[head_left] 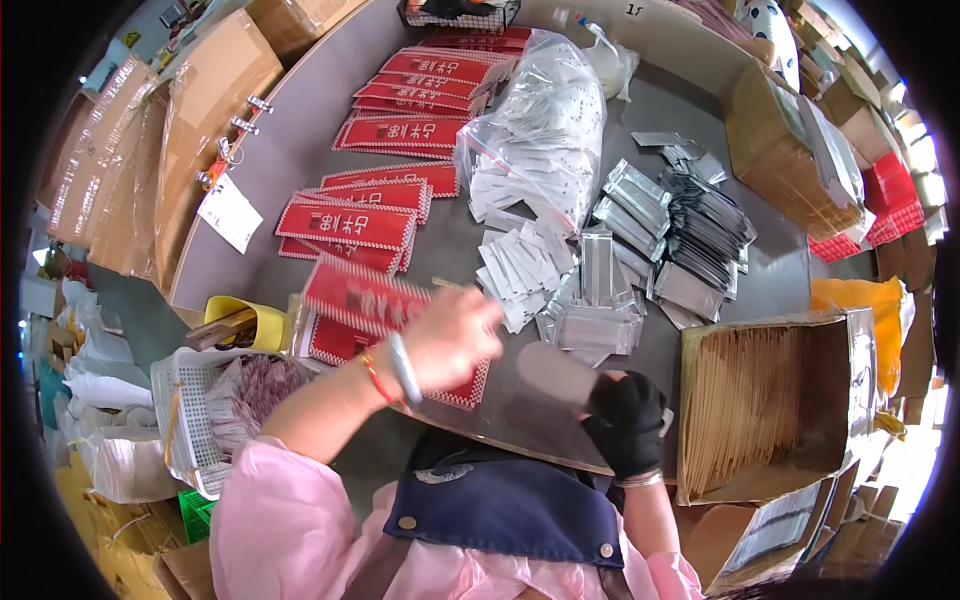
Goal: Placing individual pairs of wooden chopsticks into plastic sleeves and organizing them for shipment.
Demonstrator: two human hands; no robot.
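Note:
My left hand [452,338], bare with a bracelet at the wrist, reaches over red printed paper packets [340,340] near the table edge. Its fingers are curled and smeared by motion, so whether they grip anything does not show. One blurred red packet [355,290] lies just beyond it. My right hand [625,425], in a black fingerless glove, is closed round a flat, round-ended, pale tool [560,374], blurred, pointing left over the table. Loose white slips [522,272] and silvery clear-fronted sachets [598,325] lie beyond both hands.
More red packets [350,222] are stacked at the left. A clear bag of white slips [545,130] lies at the back middle. Dark sachets [705,230] pile up at the right, beside an open cardboard box [690,430]. A white basket [180,420] and yellow container [262,325] flank the left edge.

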